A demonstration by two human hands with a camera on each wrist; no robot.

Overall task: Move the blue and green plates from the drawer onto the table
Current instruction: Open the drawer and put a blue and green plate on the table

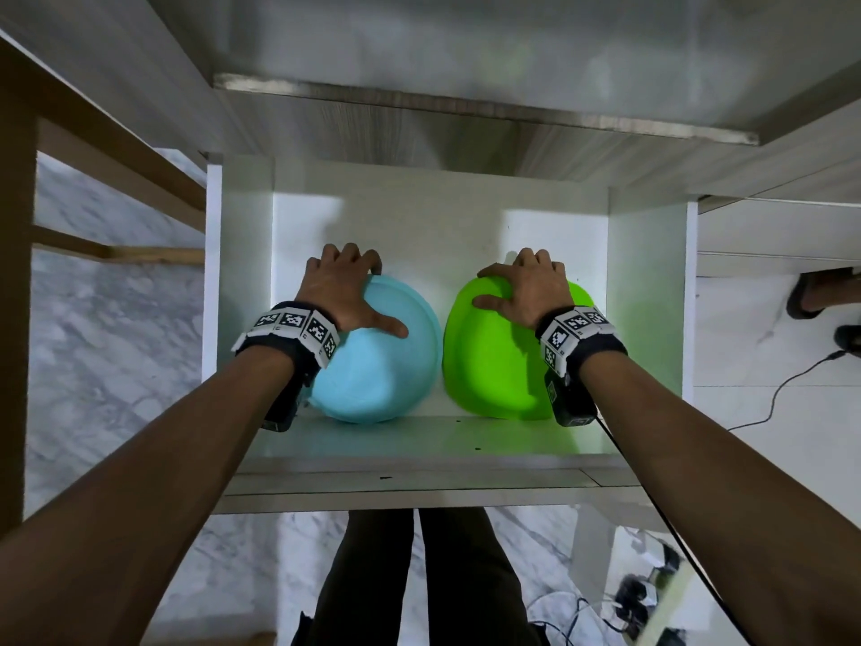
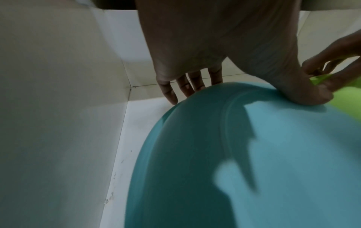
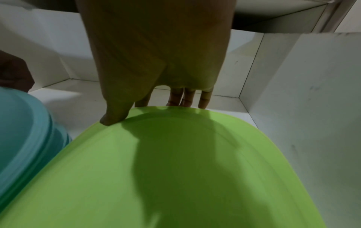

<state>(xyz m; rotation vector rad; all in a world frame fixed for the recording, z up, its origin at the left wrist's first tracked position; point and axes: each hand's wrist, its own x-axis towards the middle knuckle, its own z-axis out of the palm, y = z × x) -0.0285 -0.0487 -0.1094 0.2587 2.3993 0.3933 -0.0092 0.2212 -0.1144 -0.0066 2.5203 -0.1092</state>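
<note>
A light blue plate (image 1: 382, 366) and a green plate (image 1: 494, 361) lie side by side in the open white drawer (image 1: 647, 296), blue on the left. My left hand (image 1: 354, 296) grips the blue plate's far rim, thumb on top and fingers curled over the edge. My right hand (image 1: 526, 286) holds the green plate's far rim the same way. The left wrist view shows the left hand (image 2: 263, 69) over the blue plate (image 2: 254, 154). The right wrist view shows the right hand (image 3: 146, 86) on the green plate (image 3: 185, 169). The fingertips are hidden behind both rims.
The grey tabletop (image 1: 466, 49) overhangs the back of the drawer. A wooden frame (image 1: 116, 146) stands at the left. On the marble floor to the right lie a cable (image 1: 782, 389) and a shoe (image 1: 815, 291). My legs (image 1: 419, 575) stand below the drawer front.
</note>
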